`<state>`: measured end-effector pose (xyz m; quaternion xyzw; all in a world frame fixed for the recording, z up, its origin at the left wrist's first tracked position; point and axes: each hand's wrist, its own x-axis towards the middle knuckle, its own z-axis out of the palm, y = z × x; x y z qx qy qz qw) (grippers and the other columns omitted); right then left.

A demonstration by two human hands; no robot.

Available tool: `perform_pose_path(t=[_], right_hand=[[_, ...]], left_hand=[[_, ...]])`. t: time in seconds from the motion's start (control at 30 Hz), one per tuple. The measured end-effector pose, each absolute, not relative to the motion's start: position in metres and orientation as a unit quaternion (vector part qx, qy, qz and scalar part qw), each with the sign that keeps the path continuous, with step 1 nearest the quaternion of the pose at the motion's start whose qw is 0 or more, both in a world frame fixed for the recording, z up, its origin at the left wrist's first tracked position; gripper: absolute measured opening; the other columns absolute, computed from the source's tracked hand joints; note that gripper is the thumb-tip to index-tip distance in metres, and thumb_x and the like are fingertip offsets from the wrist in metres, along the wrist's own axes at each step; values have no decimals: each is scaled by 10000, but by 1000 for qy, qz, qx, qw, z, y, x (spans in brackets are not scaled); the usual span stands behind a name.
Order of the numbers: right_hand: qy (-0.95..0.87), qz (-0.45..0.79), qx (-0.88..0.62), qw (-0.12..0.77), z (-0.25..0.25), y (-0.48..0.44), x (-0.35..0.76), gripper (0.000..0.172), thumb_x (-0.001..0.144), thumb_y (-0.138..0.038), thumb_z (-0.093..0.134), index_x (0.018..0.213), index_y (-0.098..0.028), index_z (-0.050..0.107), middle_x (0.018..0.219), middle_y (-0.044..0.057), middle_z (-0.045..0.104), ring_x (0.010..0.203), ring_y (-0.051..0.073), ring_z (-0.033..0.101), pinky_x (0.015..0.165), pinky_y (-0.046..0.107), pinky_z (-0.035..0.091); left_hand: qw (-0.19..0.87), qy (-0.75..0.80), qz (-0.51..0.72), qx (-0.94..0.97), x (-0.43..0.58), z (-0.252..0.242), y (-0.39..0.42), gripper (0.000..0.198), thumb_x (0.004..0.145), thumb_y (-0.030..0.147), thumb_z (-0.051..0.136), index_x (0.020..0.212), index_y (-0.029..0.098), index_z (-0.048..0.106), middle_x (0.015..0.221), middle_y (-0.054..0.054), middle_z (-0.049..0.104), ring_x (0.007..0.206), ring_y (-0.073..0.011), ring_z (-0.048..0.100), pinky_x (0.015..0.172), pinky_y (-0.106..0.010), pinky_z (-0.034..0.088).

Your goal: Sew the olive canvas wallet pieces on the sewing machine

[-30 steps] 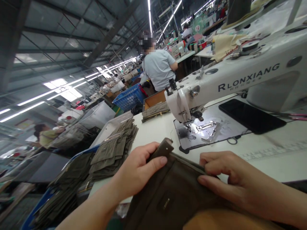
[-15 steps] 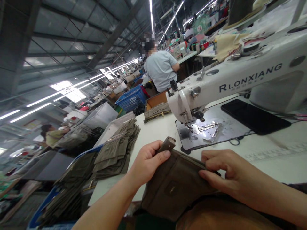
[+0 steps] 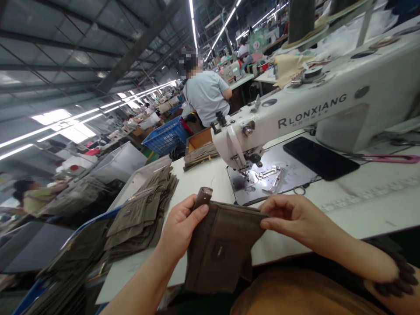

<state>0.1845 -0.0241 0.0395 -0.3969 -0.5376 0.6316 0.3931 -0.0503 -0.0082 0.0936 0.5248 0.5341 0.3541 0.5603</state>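
Observation:
An olive-brown fabric bag piece (image 3: pixel 218 245) with a small label hangs between my two hands, in front of the sewing machine (image 3: pixel 243 135). My left hand (image 3: pixel 182 223) is closed on its upper left corner, thumb in front, beside a folded tab (image 3: pixel 203 197) that sticks up. With thumb and fingers, my right hand (image 3: pixel 285 214) pinches the upper right corner. The piece's lower part drops past the table edge towards my lap. Behind it, the lit needle plate (image 3: pixel 259 175) lies apart from the fabric.
Stacked olive pieces (image 3: pixel 141 210) lie at the left, partly over a blue crate (image 3: pixel 33 293). A black phone (image 3: pixel 321 157), pink-handled scissors (image 3: pixel 390 158) and a ruler strip (image 3: pixel 367 190) are on the right of the table. A co-worker (image 3: pixel 208 94) sits ahead, facing away.
The fabric piece has straightened and hangs flatter between my hands. My right hand has shifted to its corner with looser fingers. The view has turned slightly right.

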Motion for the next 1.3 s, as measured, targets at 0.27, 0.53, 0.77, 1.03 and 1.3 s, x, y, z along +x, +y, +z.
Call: perform_pose_path(t=[0.27, 0.53, 0.77, 1.03, 1.3], right_hand=[[-500, 612, -397, 466, 40, -24, 180, 262, 619, -298, 683, 736, -173, 484, 624, -29, 529, 575, 101, 516, 523, 213, 415], [-551, 518, -413, 507, 36, -28, 177, 161, 649, -234, 631, 738, -181, 508, 687, -9, 542, 648, 128, 528, 606, 261, 440], [-630, 501, -396, 442, 48, -28, 183, 259, 668, -195, 607, 911, -182, 519, 815, 6, 563, 723, 133, 527, 655, 263, 428], [-722, 494, -363, 322, 73, -10, 177, 172, 771, -280, 536, 917, -190, 547, 718, -5, 561, 641, 127, 504, 553, 235, 392], [-777, 441, -298, 336, 66, -12, 177, 233, 761, -116, 523, 957, -242, 535, 803, -37, 582, 642, 83, 511, 512, 169, 367]], left_hand=[[564, 527, 377, 512, -51, 89, -8, 221, 711, 325, 664, 812, 156, 565, 682, 8, 592, 598, -135, 556, 556, -214, 449], [549, 525, 401, 512, -49, 89, -8, 239, 680, 338, 684, 793, 156, 580, 694, -5, 610, 570, -145, 556, 546, -227, 456], [540, 505, 366, 565, -52, 89, -8, 199, 746, 335, 640, 791, 156, 565, 672, 15, 549, 598, -109, 502, 546, -182, 403], [501, 498, 295, 644, -41, 103, -8, 254, 771, 380, 599, 794, 129, 561, 680, 11, 501, 623, -102, 443, 567, -187, 358], [483, 497, 248, 677, -38, 106, -5, 241, 782, 369, 562, 811, 130, 575, 710, 4, 527, 649, -111, 458, 604, -200, 354]])
